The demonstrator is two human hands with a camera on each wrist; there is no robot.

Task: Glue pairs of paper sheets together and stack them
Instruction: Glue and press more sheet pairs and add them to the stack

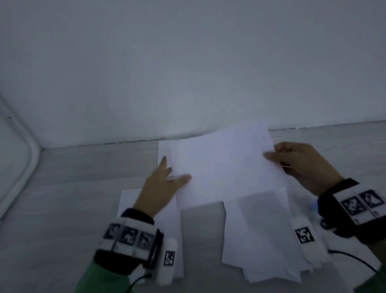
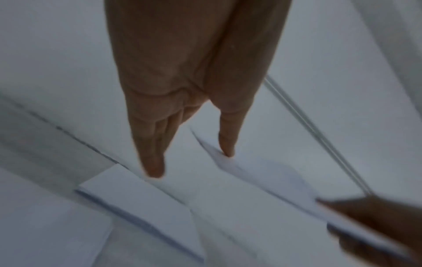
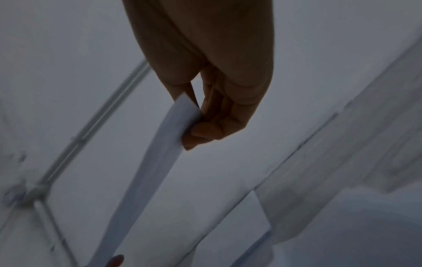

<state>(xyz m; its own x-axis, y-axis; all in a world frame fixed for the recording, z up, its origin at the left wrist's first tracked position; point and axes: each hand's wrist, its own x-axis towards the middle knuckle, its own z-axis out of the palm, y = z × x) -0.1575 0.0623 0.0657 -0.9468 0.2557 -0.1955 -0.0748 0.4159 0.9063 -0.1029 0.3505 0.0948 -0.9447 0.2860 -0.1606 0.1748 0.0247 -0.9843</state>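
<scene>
One sheet [image 1: 225, 164] is up off the table between your two hands, held over the sheet lying flat at the back [image 1: 164, 148], whose left strip shows past the raised one. Your right hand [image 1: 304, 165] pinches the sheet's right edge, thumb on top and fingers curled beneath; the right wrist view shows that edge clamped between thumb and fingertips. Your left hand [image 1: 161, 183] is spread, fingers straight, thumb lying on the raised sheet near its left edge and the fingers reaching toward the sheet below; it grips nothing.

I judge the step in hand to be laying this sheet onto its partner. To do it well, bring one edge into line first. Set the left edge down against the lower sheet's left edge and hold it there with the flat left fingers. Then lower the right side slowly and smooth from left to right, so no bubble or crease is trapped. Keep the pinch light; a tight one will dent the corner. I cannot tell from these pictures where the glue lies.

Nearer you, a loose fanned pile of sheets [image 1: 264, 238] lies to the right and another sheet [image 1: 170, 229] to the left, under your wrist. The grey table [image 1: 63, 179] runs back to a pale wall.
</scene>
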